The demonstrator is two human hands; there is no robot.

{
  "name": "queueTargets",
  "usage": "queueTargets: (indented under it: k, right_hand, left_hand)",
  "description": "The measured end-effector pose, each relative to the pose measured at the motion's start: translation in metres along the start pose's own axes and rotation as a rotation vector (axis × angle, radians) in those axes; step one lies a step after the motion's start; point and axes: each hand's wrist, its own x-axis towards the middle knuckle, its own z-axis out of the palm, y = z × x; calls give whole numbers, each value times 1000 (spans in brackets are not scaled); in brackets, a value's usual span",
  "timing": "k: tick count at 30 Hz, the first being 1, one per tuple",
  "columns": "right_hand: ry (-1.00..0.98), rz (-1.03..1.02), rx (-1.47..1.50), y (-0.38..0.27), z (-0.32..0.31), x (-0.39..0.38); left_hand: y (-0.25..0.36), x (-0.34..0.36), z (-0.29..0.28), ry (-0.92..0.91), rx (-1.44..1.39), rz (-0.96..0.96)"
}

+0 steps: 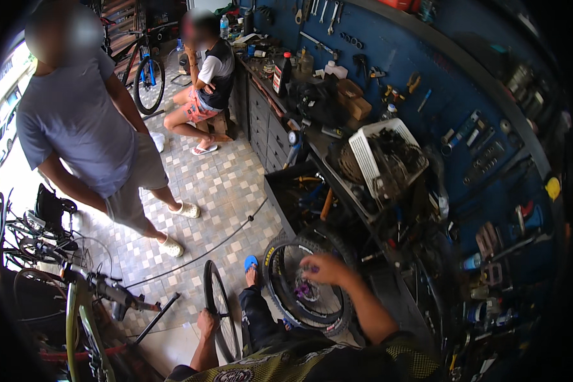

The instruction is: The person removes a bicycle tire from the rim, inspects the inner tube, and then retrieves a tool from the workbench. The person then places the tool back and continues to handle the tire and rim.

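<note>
Inside a bicycle workshop, seen from above. At far left, bicycles (28,235) crowd together, with a green frame (75,318) below them. A standing person (89,127) wears a grey shirt and pale clogs. Tiled floor (226,184) stretches from there to the front edge of the counter (265,89), and a dark cable (200,254) lies across it. Farther back, a seated person (219,76) is beside the counter's far end. Near the bottom, the left hand (207,323) has its fingers closed around a narrow wheel (223,312), upright just left of a foot in a blue sandal (251,261). Right of that foot, a wide-tyred wheel (304,293), its tyre bearing yellow lettering, rests near the counter's near edge. Over it, the right hand (326,268) has bent fingers; whether they grip anything cannot be told. On the counter, a dark bottle (281,76) carries a printed label, and a white basket (370,159) holds parts. Tools (465,130) hang on the blue wall at right
</note>
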Motion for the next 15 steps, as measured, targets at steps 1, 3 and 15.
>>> queueTargets:
  k: [1,3,15]
  right_hand:
    - [119,-80,-50,-26,-35,-17]
    - [490,-262,-175,-89,-95,-52]
    - [1069,-642,-990,-272,-185,-178]
  left_hand:
    - [1,-13,1,-16,-16,-12]
    - [1,-33,8,-5,-8,-4]
    - [-16,-72,15,6,44,29]
